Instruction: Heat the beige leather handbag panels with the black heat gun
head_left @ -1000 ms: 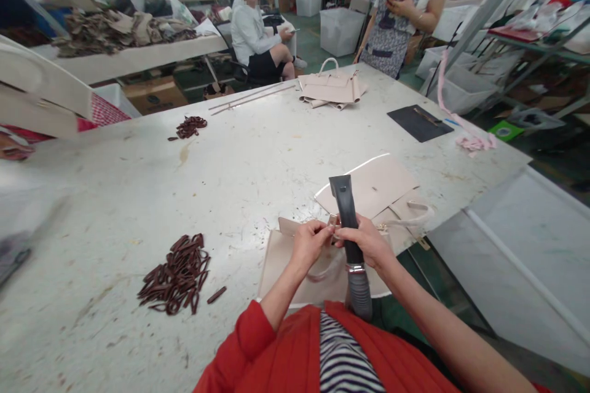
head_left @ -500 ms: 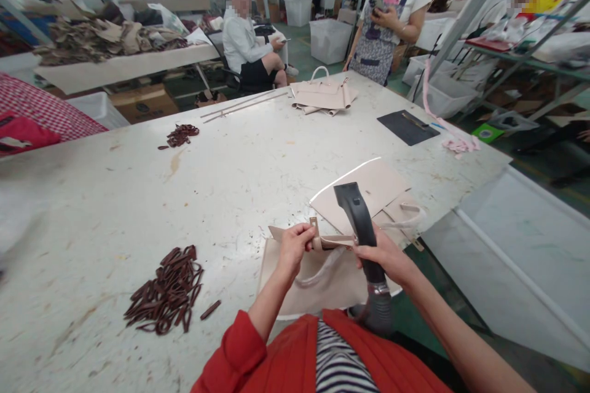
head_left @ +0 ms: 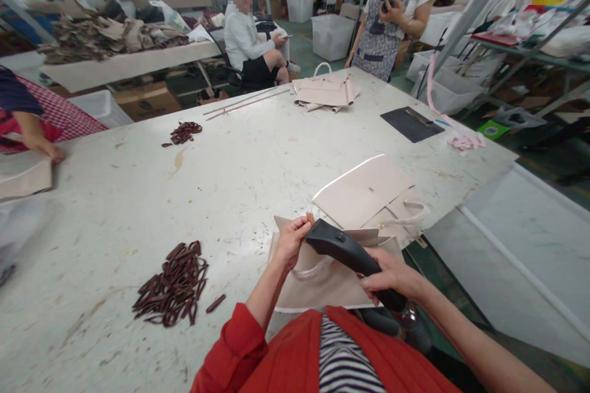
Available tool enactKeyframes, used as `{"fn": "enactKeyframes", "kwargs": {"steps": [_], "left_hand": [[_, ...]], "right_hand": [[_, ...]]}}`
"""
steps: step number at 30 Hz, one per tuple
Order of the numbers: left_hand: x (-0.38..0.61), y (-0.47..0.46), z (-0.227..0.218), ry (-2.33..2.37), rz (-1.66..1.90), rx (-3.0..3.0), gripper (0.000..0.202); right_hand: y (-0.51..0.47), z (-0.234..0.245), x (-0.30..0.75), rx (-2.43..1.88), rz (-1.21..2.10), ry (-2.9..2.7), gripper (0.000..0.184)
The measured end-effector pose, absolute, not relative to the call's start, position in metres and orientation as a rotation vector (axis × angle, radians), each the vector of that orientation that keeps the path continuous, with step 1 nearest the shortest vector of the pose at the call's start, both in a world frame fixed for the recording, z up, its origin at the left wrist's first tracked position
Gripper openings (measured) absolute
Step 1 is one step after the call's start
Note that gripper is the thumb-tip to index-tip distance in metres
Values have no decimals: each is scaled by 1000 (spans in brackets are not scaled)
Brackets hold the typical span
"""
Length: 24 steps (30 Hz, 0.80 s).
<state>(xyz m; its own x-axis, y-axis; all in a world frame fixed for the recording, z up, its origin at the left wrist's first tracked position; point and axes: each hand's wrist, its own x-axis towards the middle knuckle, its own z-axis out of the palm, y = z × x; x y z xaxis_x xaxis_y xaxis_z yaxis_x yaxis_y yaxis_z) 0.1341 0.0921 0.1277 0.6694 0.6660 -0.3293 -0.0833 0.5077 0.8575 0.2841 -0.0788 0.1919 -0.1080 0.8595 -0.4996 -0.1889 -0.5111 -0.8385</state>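
Observation:
A black vacuum hose handle (head_left: 343, 250) is gripped in my right hand (head_left: 391, 273), its wide flat mouth pointing left. That mouth sits right against the fingers of my left hand (head_left: 289, 245), which pinch a narrow beige strap (head_left: 310, 218) with its end sticking up. Much of the strap is hidden behind the black handle. Under both hands a beige bag (head_left: 318, 291) lies on the table, its plastic-wrapped carrying loop (head_left: 313, 271) in front of my fingers. Just beyond lies a second beige bag (head_left: 364, 187) with white edging.
Brown leather loops (head_left: 173, 282) are heaped at the left, with a smaller heap (head_left: 183, 133) farther back. Another beige bag (head_left: 327, 91), a black sheet (head_left: 410, 124) and pink strips (head_left: 465, 143) lie toward the far side. A co-worker's hand (head_left: 50, 150) holds a beige piece at the left edge.
My right hand has tilted the hose handle leftward, bringing its mouth from upright down to the strap at my left fingers. A co-worker's arm has appeared at the left with a beige piece.

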Motion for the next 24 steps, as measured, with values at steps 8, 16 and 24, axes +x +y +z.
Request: {"fn": "enactKeyframes", "kwargs": {"steps": [8,16,24], "left_hand": [[134,96,131,774,538,919,21],[138,96,139,865,528,961,21],[128,121,155,860,406,1053,31]], "right_hand": [[-77,193,284,-1350,1713,-773,21],[-60,191,282,-1302,1596,-753,23],[-66,240,333,-1683,1074,-754,32]]}}
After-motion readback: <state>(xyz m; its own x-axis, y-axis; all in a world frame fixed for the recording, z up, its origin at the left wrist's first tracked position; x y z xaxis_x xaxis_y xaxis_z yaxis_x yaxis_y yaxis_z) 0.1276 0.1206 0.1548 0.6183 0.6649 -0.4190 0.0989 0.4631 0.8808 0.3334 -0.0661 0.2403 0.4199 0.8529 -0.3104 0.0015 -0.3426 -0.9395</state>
